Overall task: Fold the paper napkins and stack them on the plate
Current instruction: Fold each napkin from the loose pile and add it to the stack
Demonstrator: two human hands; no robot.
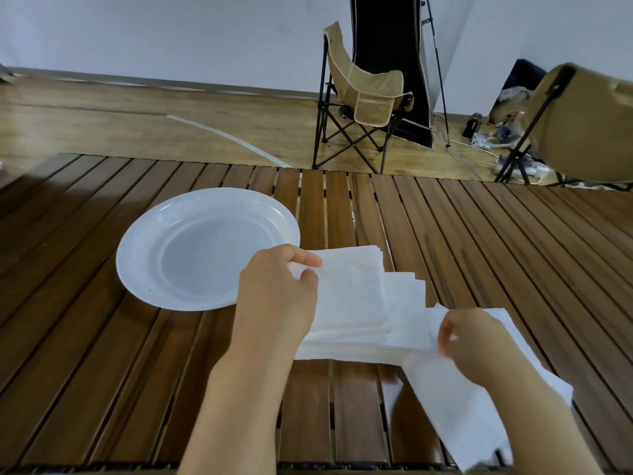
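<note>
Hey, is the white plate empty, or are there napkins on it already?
Empty. The plate shows a bare centre; the napkins lie beside it.

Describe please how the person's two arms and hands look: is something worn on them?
Both forearms are bare as far as the picture shows: no sleeves, no gloves. The left hand and the right hand carry no visible ring, watch or bracelet. The fingernails look short and unpainted. No markings show.

Soft even light, wide-angle edge bending (right side blurred).
</note>
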